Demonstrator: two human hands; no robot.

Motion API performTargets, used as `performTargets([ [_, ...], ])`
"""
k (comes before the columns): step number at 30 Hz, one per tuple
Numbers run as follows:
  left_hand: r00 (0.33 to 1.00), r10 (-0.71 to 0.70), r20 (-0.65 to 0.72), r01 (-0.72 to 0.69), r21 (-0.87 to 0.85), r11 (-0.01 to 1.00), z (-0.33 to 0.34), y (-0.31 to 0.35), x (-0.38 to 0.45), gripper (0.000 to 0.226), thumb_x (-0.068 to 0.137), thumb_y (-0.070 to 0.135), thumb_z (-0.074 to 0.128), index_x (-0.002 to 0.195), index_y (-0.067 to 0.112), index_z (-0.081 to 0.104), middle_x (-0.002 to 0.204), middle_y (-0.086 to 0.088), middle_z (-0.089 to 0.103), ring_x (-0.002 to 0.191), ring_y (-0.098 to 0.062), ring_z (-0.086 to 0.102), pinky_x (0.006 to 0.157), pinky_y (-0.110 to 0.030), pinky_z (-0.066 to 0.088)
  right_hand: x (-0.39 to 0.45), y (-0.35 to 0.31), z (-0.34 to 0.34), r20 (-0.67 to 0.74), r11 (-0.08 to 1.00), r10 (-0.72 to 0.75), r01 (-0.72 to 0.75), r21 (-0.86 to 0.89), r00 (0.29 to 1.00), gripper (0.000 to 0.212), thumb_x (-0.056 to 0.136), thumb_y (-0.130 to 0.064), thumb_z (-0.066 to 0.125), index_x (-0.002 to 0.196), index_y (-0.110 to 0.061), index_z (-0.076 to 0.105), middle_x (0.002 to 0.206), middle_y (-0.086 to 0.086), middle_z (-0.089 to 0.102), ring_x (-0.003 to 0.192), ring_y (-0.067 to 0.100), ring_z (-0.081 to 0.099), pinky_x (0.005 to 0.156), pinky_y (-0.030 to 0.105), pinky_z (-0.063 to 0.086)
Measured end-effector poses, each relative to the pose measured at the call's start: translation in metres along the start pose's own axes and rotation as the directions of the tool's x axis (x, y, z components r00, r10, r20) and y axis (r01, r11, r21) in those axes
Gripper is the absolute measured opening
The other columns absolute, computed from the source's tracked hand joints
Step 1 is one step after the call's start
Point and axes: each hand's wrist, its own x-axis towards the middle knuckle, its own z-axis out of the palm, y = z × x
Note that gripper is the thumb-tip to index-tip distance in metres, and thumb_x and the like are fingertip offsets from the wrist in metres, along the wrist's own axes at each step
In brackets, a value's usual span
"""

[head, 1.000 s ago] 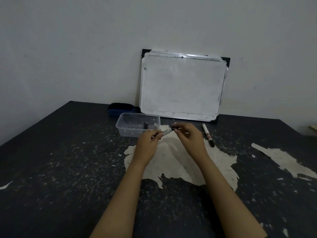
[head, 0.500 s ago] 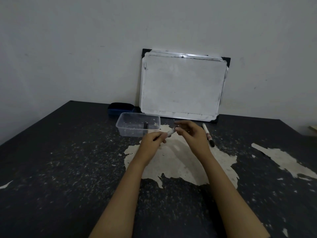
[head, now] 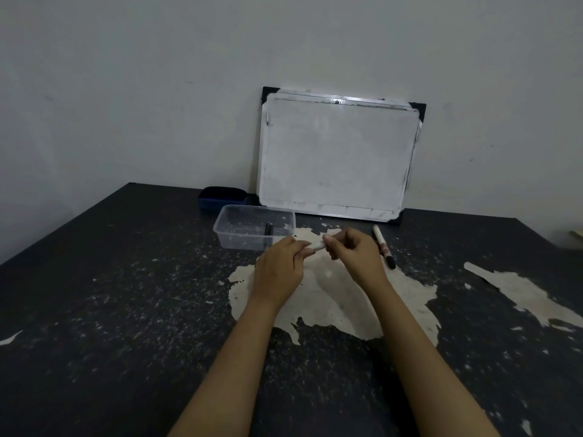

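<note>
Marker (head: 318,245), centre frame, was pinched between left hand (head: 277,268) and right hand (head: 358,257), fingers curled, seemingly to work its cap.

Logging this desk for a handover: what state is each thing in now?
White marker pen: held between the hands above the black table, ends hidden.
Left hand: pinches one end.
Right hand: grips the other end.
Second white marker with black cap: lies flat, untouched.
Clear plastic tub: upright, lidless, small dark piece inside.
White framed whiteboard: leans on grey wall, blank, smudged.
</note>
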Motion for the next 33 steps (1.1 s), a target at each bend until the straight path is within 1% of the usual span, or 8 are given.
performTargets([
  [5,0.988,-0.143,0.061,0.151,-0.154,0.977,0.005,0.003,0.004,0.03,0.1,0.035,0.044,0.098,0.026,0.072,0.084,0.01,0.062,0.074,-0.005,0.056,0.061,-0.025,0.044,-0.004,0.001,0.007,-0.144,0.992,-0.026,0.043,0.118,0.989,0.024,0.085,-0.027,0.079,0.102,-0.01,0.073,0.08,0.007,0.076,0.075,0.014,0.072,0.07,0.026,0.06],
  [11,0.969,-0.225,0.105,0.244,-0.239,0.94,0.008,0.002,0.003,0.03,0.099,0.035,0.044,0.093,0.028,0.073,0.081,0.007,0.061,0.072,-0.007,0.056,0.06,-0.025,0.043,-0.004,0.002,0.012,-0.109,0.985,-0.03,0.048,0.168,0.994,0.016,0.086,-0.019,0.078,0.089,-0.004,0.073,0.084,0.002,0.075,0.084,0.01,0.072,0.077,0.026,0.058],
  [17,0.852,-0.251,0.459,0.502,-0.579,0.643,0.014,0.021,0.003,0.034,0.098,0.041,0.046,0.112,0.017,0.067,0.086,0.001,0.067,0.071,-0.014,0.058,0.062,-0.026,0.048,0.002,-0.003,-0.004,-0.218,0.976,-0.029,0.075,0.203,0.975,0.007,0.091,-0.019,0.072,0.097,-0.017,0.071,0.096,0.003,0.075,0.094,0.015,0.07,0.082,0.028,0.056],
  [20,0.816,-0.162,0.555,0.526,-0.595,0.608,0.02,0.026,0.0,0.028,0.098,0.035,0.05,0.11,0.018,0.069,0.087,0.003,0.071,0.077,-0.015,0.062,0.068,-0.029,0.051,0.004,-0.001,-0.023,-0.315,0.951,0.045,0.056,0.303,0.948,0.018,0.092,-0.018,0.071,0.107,-0.009,0.071,0.099,0.007,0.074,0.1,0.023,0.071,0.088,0.038,0.06],
  [24,0.819,-0.177,0.547,0.541,-0.63,0.557,0.032,0.036,-0.004,0.025,0.099,0.027,0.051,0.11,0.015,0.07,0.085,0.003,0.074,0.07,-0.016,0.06,0.058,-0.024,0.05,-0.006,0.003,-0.043,-0.144,0.974,0.061,-0.027,0.226,0.988,0.038,0.09,-0.025,0.073,0.127,-0.024,0.066,0.107,0.003,0.075,0.102,0.018,0.072,0.081,0.031,0.061],
  [26,0.816,-0.173,0.552,0.539,-0.616,0.574,0.041,0.046,-0.003,0.027,0.099,0.03,0.051,0.111,0.015,0.07,0.089,0.002,0.075,0.071,-0.014,0.06,0.06,-0.022,0.049,-0.01,0.006,-0.05,-0.085,0.984,0.06,-0.045,0.174,0.995,0.05,0.09,-0.021,0.073,0.137,-0.03,0.059,0.104,0.004,0.075,0.097,0.014,0.071,0.081,0.029,0.061],
  [29,0.82,-0.152,0.552,0.496,-0.551,0.671,0.059,0.061,0.001,0.033,0.096,0.045,0.049,0.111,0.022,0.069,0.099,0.004,0.073,0.081,-0.006,0.062,0.068,-0.02,0.047,-0.008,0.013,-0.069,-0.167,0.969,0.107,-0.065,0.239,0.98,0.051,0.094,-0.015,0.069,0.141,-0.029,0.055,0.092,0.015,0.072,0.086,0.021,0.07,0.075,0.029,0.061],
  [33,0.935,-0.178,0.308,0.247,-0.2,0.948,0.087,0.056,0.014,0.035,0.095,0.043,0.049,0.119,0.023,0.064,0.12,0.004,0.064,0.115,-0.015,0.054,0.098,-0.033,0.046,0.014,0.033,-0.103,-0.325,0.978,0.195,-0.159,0.134,0.925,0.05,0.097,-0.01,0.061,0.142,-0.03,0.052,0.076,0.011,0.065,0.067,0.019,0.063,0.072,0.038,0.061],
])
